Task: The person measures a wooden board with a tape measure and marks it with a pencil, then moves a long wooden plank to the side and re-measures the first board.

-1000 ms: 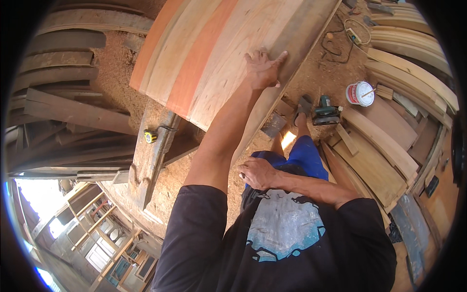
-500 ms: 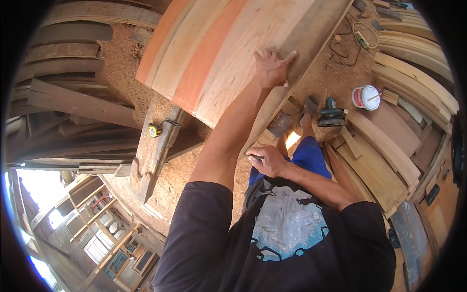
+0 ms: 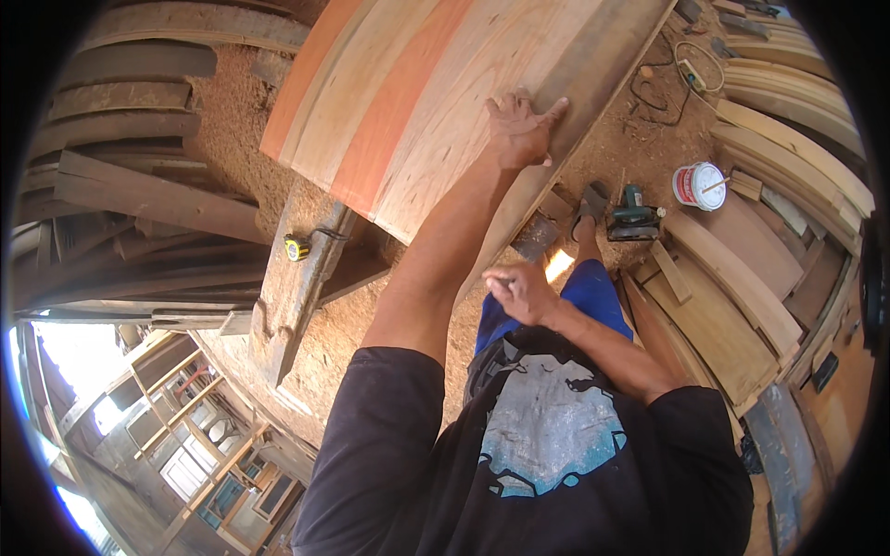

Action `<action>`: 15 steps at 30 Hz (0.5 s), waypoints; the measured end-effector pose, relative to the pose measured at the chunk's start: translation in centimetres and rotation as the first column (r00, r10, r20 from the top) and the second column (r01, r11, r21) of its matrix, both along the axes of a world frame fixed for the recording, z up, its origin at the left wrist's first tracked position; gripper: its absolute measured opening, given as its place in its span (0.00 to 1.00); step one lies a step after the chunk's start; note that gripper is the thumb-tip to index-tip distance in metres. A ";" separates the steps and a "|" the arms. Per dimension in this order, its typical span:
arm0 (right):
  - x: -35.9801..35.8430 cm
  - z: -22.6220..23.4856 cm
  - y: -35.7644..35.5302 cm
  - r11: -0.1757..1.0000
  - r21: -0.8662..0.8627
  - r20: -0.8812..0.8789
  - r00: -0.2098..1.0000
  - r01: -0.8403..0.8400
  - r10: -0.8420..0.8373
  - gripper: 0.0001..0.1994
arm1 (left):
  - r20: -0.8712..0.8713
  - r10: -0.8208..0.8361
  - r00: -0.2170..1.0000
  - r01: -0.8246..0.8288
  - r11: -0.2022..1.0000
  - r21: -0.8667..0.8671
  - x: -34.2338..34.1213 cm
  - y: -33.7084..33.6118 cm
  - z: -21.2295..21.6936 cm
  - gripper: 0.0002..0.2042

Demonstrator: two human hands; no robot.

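Left hand [image 3: 521,130] and right hand [image 3: 524,295] of a person at work on a broad, flat wooden panel [image 3: 454,97] of joined strips, alternately pale tan and orange-red, with a grey-brown strip along its right edge. The panel lies ahead of the person, its near left part above a thick, weathered timber beam [image 3: 292,301] dusted with sawdust. The left hand is set palm down on the panel toward the right edge, its fingers and thumb spread, the forearm crossing the panel's near edge. The right hand is held in front of the body, just beside the panel's near right corner, with its fingers curled in; whether they pinch a small object, or touch the panel, cannot be told. On the beam, close to the panel's near edge, rests a compact yellow-and-black tape measure [image 3: 297,247]. Beyond the panel's right edge, on the brown, sawdust-strewn floor [image 3: 663,153], stand a dark green power tool [image 3: 635,217] near the person's foot and, farther right, a white plastic bucket [image 3: 697,186] with red marking and a thin stick across its top. Pale curved boards [image 3: 737,278] are stacked at right, dark weathered planks [image 3: 153,196] at left.
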State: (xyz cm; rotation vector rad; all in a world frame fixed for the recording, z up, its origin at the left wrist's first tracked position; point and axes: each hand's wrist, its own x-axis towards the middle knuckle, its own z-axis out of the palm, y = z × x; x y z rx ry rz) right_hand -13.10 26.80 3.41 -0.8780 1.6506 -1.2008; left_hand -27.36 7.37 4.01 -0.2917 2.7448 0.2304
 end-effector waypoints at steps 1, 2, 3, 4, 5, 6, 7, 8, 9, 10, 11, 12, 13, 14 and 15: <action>-0.6 -0.8 0.1 0.999 0.001 -0.104 0.993 0.052 -0.052 0.12 | -0.005 0.001 1.000 -0.001 1.000 0.014 0.0 0.0 0.0 0.50; -1.8 -1.2 0.2 0.999 0.004 -0.105 0.993 0.053 -0.052 0.12 | -0.006 0.001 1.000 -0.001 1.000 0.016 0.0 0.0 0.0 0.50; -3.1 -1.1 0.2 0.993 0.031 -0.126 0.986 0.116 -0.111 0.11 | 0.011 0.001 1.000 -0.001 1.000 0.030 -0.1 -0.1 0.2 0.50; -4.5 -1.0 0.2 0.982 0.057 -0.148 0.974 0.179 -0.169 0.11 | 0.029 0.001 1.000 -0.002 0.999 0.044 -0.3 -0.1 0.3 0.50; -5.9 -0.5 0.0 0.982 0.057 -0.151 0.974 0.179 -0.169 0.11 | 0.026 0.001 1.000 -0.002 0.999 0.045 -0.2 0.0 0.2 0.50; -7.4 0.4 -0.3 0.972 0.075 -0.197 0.959 0.224 -0.206 0.10 | 0.015 0.019 1.000 -0.020 0.999 0.041 -0.1 0.0 0.0 0.50; -8.6 0.8 -0.6 0.959 0.090 -0.242 0.940 0.269 -0.241 0.10 | 0.005 0.038 0.999 -0.038 0.999 0.036 0.0 0.0 -0.1 0.49; -9.5 0.6 -0.5 0.958 0.089 -0.245 0.938 0.273 -0.245 0.10 | 0.002 0.034 0.999 -0.034 0.999 0.036 -0.2 0.0 0.0 0.49; -10.3 0.5 -0.5 0.963 0.087 -0.264 0.938 0.255 -0.225 0.10 | 0.006 0.033 0.999 -0.033 0.999 0.041 -0.2 0.1 0.2 0.50; -10.8 0.5 -0.4 0.968 0.086 -0.284 0.937 0.237 -0.204 0.10 | 0.010 0.032 0.999 -0.032 0.998 0.046 -0.3 0.1 0.3 0.50; -10.9 0.7 -0.3 0.968 0.085 -0.285 0.936 0.238 -0.205 0.10 | 0.009 0.031 0.999 -0.032 0.998 0.045 -0.2 0.0 0.3 0.50; -10.8 1.0 -0.2 0.963 0.065 -0.250 0.938 0.263 -0.240 0.10 | 0.008 0.033 0.999 -0.033 0.999 0.042 -0.2 0.0 0.3 0.50; -10.6 1.2 -0.1 0.956 0.046 -0.214 0.938 0.289 -0.273 0.11 | 0.006 0.035 0.999 -0.035 0.999 0.038 -0.1 0.0 0.2 0.50; -10.1 1.5 0.0 0.956 0.046 -0.214 0.938 0.290 -0.274 0.11 | 0.006 0.034 0.999 -0.034 0.999 0.038 -0.2 -0.1 0.4 0.50; -9.3 1.8 0.1 0.965 0.021 -0.196 0.948 0.261 -0.252 0.10 | 0.035 0.024 0.999 -0.026 0.999 0.037 -0.2 -0.1 0.6 0.51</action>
